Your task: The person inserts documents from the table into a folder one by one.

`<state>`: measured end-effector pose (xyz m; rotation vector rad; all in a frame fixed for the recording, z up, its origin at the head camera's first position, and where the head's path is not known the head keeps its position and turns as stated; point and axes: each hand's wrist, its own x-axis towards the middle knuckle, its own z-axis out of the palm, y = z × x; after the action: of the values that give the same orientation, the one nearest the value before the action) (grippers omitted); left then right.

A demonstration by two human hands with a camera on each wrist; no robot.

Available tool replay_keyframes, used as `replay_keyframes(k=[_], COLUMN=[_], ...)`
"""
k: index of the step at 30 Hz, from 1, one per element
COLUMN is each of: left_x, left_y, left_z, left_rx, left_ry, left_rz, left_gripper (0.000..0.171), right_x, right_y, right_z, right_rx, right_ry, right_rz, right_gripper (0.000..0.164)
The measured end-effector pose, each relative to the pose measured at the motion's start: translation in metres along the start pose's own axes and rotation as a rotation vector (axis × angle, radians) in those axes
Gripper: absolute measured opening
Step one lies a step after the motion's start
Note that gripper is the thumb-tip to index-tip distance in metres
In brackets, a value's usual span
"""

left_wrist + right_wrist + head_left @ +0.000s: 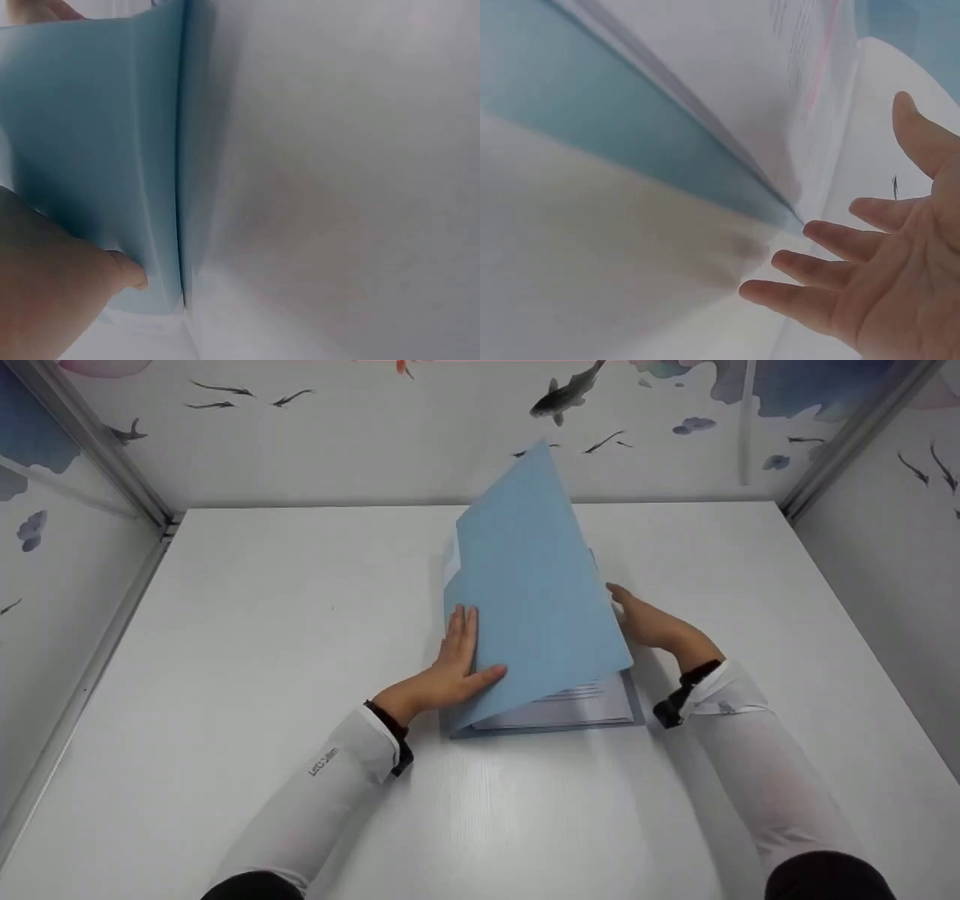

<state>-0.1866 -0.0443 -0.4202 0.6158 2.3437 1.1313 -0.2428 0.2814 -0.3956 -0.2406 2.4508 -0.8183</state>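
Note:
A light-blue folder [536, 577] lies on the table with its front cover tilted up along the right side. Beneath the cover, a stack of printed papers [577, 705] shows at the near edge, and the right wrist view shows the sheets [735, 82] with a pink line on the top one. My left hand [450, 667] rests on the cover near the spine, fingers straight and thumb spread. Beside the folder's right edge is my right hand [656, 622]; in the right wrist view its fingers [840, 240] are spread, holding nothing. The raised cover hides most of the papers.
The white table [300, 585] spreads around the folder. A wall panel with painted fish [566, 394] stands behind it, and side panels rise at left and right. White sleeves and black wrist straps [682, 697] cover the forearms.

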Motion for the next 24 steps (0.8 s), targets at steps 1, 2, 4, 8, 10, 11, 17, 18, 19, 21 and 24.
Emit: replay_keyframes(k=[1,2,4,8,10,11,17,18,19,21,24], left_x=[0.000,-0.001,-0.001,0.000,0.001,0.001,0.006,0.006,0.006,0.007,0.008], left_y=[-0.002,-0.004,-0.006,-0.005,-0.002,0.001,0.014,0.015,0.016,0.018,0.020], left_z=[0.001,0.002,0.003,0.002,0.000,-0.001,-0.002,-0.002,-0.001,0.000,0.000], left_rx=[0.027,0.057,0.117,0.218,0.271,0.298,0.453,0.472,0.491,0.524,0.563], left_ry=[-0.023,-0.043,-0.075,-0.129,-0.157,-0.169,-0.244,-0.253,-0.261,-0.275,-0.293], left_rz=[-0.007,-0.014,-0.028,-0.044,-0.061,-0.070,-0.138,-0.145,-0.150,-0.159,-0.164], left_gripper=[0.123,0.119,0.112,0.105,0.104,0.105,0.119,0.121,0.123,0.127,0.131], right_x=[-0.004,-0.008,-0.015,-0.028,-0.032,-0.034,-0.041,-0.042,-0.043,-0.045,-0.047], right_y=[0.004,0.008,0.015,0.020,0.017,0.015,-0.013,-0.019,-0.024,-0.033,-0.041], right_z=[-0.005,-0.010,-0.020,-0.031,-0.031,-0.030,-0.012,-0.007,-0.002,0.012,0.033], right_rx=[0.036,0.070,0.130,0.152,0.138,0.124,-0.039,-0.075,-0.113,-0.185,-0.267], right_ry=[0.005,0.015,0.033,0.074,0.085,0.086,0.025,0.007,-0.017,-0.083,-0.210], right_rz=[0.025,0.047,0.057,0.035,0.015,-0.001,-0.089,-0.104,-0.117,-0.147,-0.181], right_gripper=[0.063,0.065,0.072,0.083,0.084,0.084,0.095,0.098,0.101,0.106,0.113])
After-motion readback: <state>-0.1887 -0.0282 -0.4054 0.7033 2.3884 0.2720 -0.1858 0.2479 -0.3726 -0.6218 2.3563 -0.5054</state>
